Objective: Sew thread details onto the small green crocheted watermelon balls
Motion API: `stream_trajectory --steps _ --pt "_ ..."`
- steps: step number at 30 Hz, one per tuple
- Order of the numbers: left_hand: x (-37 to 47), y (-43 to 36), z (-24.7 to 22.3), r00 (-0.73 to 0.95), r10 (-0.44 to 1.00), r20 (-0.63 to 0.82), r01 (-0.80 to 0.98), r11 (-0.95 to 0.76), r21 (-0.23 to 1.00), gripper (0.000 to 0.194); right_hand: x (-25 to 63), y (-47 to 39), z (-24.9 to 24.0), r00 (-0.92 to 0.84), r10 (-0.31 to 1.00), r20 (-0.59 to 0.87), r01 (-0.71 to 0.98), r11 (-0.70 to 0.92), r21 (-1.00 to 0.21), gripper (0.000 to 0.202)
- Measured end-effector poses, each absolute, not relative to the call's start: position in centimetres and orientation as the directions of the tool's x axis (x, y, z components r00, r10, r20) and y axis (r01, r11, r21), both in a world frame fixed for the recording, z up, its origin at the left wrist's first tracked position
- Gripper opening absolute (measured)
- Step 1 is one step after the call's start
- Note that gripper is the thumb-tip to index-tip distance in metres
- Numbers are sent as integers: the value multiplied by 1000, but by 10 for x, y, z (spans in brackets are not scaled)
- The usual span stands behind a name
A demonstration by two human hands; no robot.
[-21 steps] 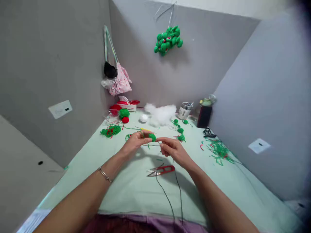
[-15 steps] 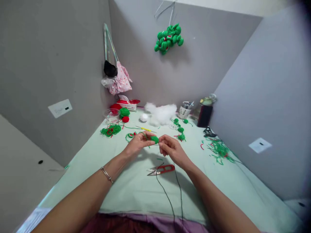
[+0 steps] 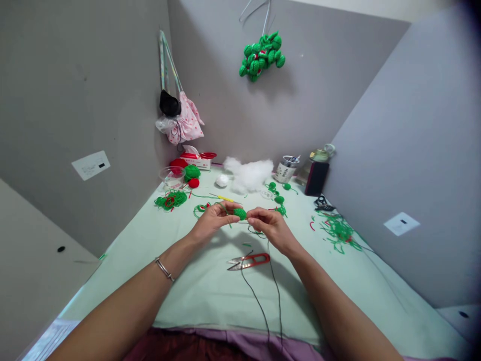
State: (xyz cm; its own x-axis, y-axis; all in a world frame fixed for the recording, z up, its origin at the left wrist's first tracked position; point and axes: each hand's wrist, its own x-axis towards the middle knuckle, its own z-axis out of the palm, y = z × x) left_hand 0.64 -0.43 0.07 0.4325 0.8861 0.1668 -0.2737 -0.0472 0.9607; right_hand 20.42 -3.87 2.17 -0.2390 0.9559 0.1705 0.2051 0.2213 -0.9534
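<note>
Green, the ball (image 3: 239, 214) is pinched by the left hand (image 3: 216, 220), between both hands; the right hand (image 3: 272, 229) is closed beside it, what is gripped cannot be told. Below the hands, dark cord (image 3: 256, 297) is draped across the snips (image 3: 259, 258); if tugged, it could be snagged or cut.

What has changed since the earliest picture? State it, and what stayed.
The left hand, holding the green knitted piece, has shifted slightly right. The right hand has drawn its pointing forefinger back into a pinch beside it; what it grips, if anything, is too small to tell. The scissors and white stuffing stayed put.
</note>
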Motion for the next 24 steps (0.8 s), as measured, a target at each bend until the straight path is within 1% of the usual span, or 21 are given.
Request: stream_trajectory --steps 5,12,19,24 --pt "6 -5 -1 452 878 157 -275 -30 961 29 212 -38 24 -304 937 171 214 241 -947 21" --pt "12 -8 -3 426 879 213 -337 -64 939 30 200 -39 21 -208 971 118 95 140 -986 22" --pt "13 -11 -1 419 862 286 -375 -122 919 29 201 -37 20 -191 974 123 67 138 -988 20" --pt "13 -12 -2 415 848 329 -347 -187 919 27 200 -38 22 -183 979 87 81 104 -991 23"
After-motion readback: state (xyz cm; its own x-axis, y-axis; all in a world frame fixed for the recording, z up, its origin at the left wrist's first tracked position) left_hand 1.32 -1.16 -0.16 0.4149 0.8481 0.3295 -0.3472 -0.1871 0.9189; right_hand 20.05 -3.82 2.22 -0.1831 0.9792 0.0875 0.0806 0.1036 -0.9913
